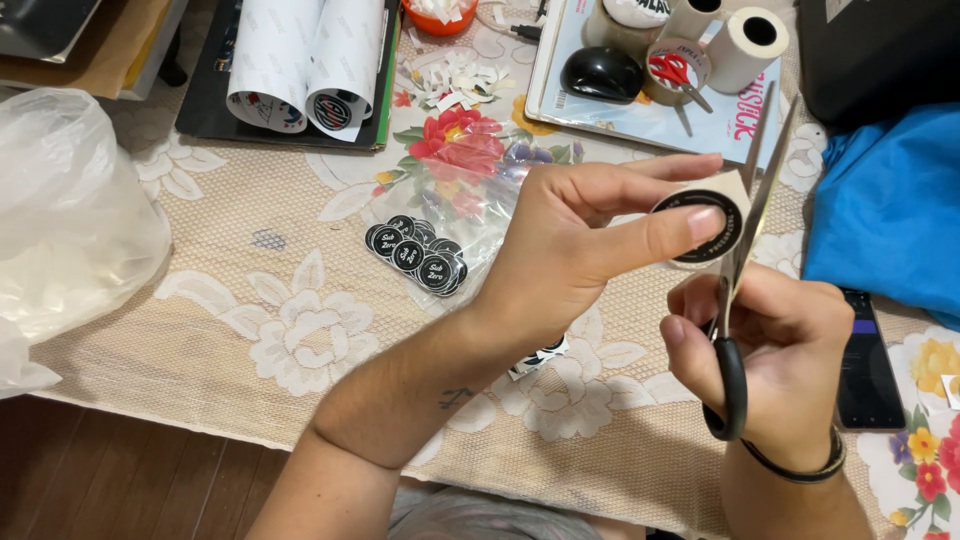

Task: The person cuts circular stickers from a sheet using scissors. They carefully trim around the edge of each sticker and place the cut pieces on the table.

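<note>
Several finished round black stickers (pixel 417 258) already lay piled on a clear bag on the table (pixel 250 330). One more sticker (pixel 700 222) was pinched between the left hand's (pixel 570 250) thumb and fingers, pale backing left along its edge. The right hand (pixel 775 350) gripped black-handled scissors (pixel 735 300), fingers curled through the loops, blades apart against that edge. Printed rolls (pixel 305 65) seemingly remained uncut.

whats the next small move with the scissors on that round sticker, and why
Probably turn the sticker a little in the left hand and close the scissors along its black rim. The right hand has the blades open against the sticker's right edge, pale backing paper shows outside the black circle, and a pile of cut stickers lies on the clear bag.
</note>
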